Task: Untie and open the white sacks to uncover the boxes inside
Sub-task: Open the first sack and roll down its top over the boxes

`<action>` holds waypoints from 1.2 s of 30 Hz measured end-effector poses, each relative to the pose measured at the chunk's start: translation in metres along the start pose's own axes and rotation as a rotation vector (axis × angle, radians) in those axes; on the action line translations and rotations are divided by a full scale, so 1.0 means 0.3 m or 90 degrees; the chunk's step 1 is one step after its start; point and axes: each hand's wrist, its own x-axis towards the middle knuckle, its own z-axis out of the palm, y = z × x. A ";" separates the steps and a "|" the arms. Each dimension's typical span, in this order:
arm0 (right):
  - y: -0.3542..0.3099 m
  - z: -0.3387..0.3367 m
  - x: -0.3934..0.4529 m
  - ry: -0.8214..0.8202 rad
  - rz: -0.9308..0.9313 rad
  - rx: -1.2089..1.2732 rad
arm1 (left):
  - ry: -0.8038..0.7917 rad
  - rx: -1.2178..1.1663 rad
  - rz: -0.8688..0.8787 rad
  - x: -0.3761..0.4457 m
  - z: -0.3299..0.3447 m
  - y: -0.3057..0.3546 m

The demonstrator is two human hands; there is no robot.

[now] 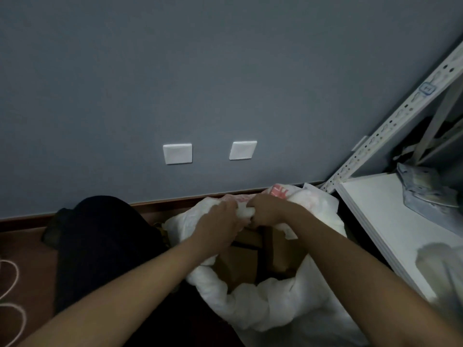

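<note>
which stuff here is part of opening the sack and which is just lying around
Part of the job: white sack; brown boxes showing inside it; left hand and right hand, both gripping the sack's bunched far edge.

Lying about: black bag; white shelf; cord on the floor; wall plates.

It looked like a storeroom: a white slotted metal rack (390,126) stood against a bare grey wall (175,71), dark floor (30,259) below.

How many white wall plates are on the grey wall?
2: the left wall plate and the right wall plate, side by side above the white sack. None seems hidden.
</note>
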 end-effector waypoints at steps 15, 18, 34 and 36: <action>0.125 -0.036 0.028 -0.078 0.007 0.014 | -0.184 -0.207 -0.053 0.129 -0.004 -0.099; 0.146 -0.010 0.055 0.051 0.047 -0.040 | -0.113 -0.050 -0.067 0.169 0.006 -0.150; 0.292 -0.038 0.185 -0.011 -0.005 0.181 | -0.144 -0.030 0.091 0.307 0.025 -0.017; 0.322 -0.039 0.177 0.115 -0.027 0.111 | -0.256 -0.240 0.038 0.361 -0.005 -0.096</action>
